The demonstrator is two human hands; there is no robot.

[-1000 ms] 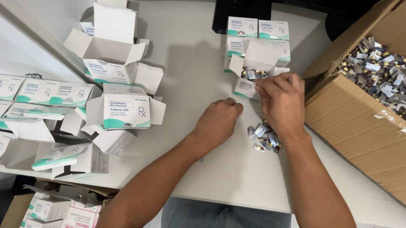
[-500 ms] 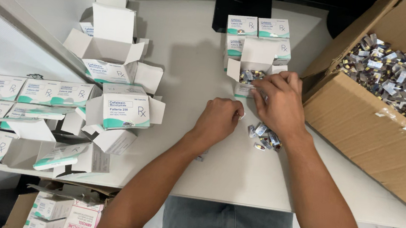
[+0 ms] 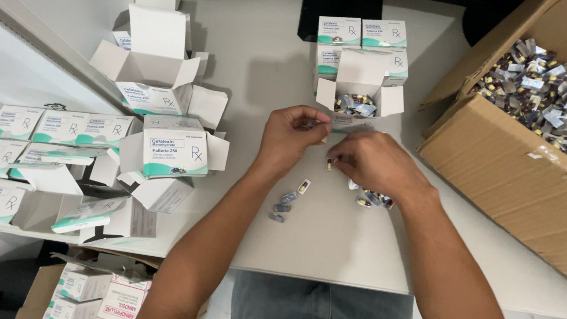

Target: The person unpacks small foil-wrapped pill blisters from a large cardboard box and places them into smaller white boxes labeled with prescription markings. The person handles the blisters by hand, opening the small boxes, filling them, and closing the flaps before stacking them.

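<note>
You are pinching a small capsule strip [image 3: 329, 163] in your right hand [image 3: 372, 164], fingers closing narrowly on it, just above the table [image 3: 330, 246]. Your left hand [image 3: 292, 136] is pinching something small at its fingertips; what it is I cannot tell. Loose strips [image 3: 286, 204] are lying below your hands. An open box [image 3: 360, 91] of strips is standing just beyond them, a carton [image 3: 522, 167] at right.

Both forearms reach forward, the left hand [image 3: 290, 136] and right hand [image 3: 375, 164] close together, fingers pinched.
</note>
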